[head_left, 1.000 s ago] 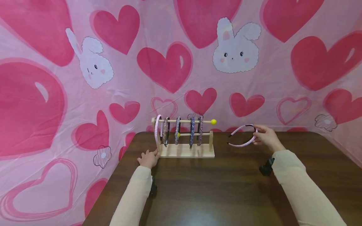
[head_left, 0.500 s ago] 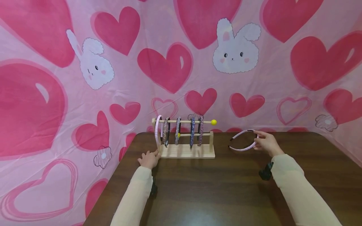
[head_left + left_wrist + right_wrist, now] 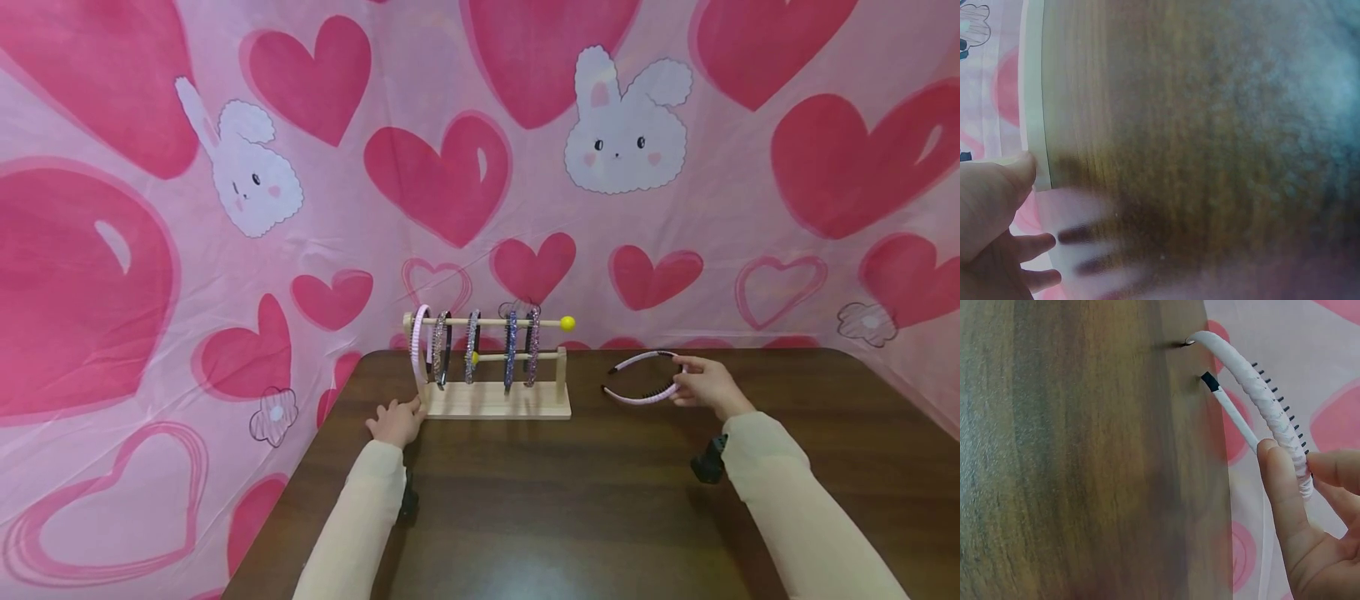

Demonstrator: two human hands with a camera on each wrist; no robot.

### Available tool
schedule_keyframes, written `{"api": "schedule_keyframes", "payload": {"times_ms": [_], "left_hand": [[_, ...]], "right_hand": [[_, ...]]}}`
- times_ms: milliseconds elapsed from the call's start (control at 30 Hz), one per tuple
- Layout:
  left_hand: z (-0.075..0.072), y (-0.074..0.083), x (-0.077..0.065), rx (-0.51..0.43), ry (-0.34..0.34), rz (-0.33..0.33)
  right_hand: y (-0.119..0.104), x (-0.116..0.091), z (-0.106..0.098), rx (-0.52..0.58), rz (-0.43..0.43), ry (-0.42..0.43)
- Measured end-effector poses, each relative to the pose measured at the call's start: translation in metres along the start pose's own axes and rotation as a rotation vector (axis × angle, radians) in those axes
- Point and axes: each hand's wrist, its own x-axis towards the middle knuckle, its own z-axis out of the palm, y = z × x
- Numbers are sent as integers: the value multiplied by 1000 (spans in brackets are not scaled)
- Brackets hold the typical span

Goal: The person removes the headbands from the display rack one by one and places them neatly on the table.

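Note:
In the head view my right hand (image 3: 705,386) pinches a pale pink wrapped headband (image 3: 640,399) by its curved middle, right of the rack. Its two dark-tipped ends point left. In the right wrist view, the thumb (image 3: 1280,494) and fingers hold the band (image 3: 1260,394), which has small black teeth along its inner side. A wooden headband rack (image 3: 495,407) stands toward the back of the table. My left hand (image 3: 395,423) lies at the rack's left end, fingers spread. In the left wrist view its thumb (image 3: 1021,172) rests against the corner of the base (image 3: 1034,100).
On the rack's upper bar (image 3: 551,322), tipped with a yellow ball, hang several headbands: a pink one (image 3: 416,346), glittery ones, and a blue one (image 3: 510,350). A brown wood-grain table (image 3: 525,500) lies below, against a pink heart-patterned cloth (image 3: 525,50).
My right hand has lowered slightly, bringing the headband down closer to the table, its open ends still facing left. The left hand and the rack have stayed in place.

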Motion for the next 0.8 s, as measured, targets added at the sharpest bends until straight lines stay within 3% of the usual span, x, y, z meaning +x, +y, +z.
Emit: {"api": "schedule_keyframes", "payload": {"times_ms": [800], "left_hand": [[-2, 2, -1, 6, -14, -10]], "right_hand": [[16, -5, 14, -86, 92, -152]]}}
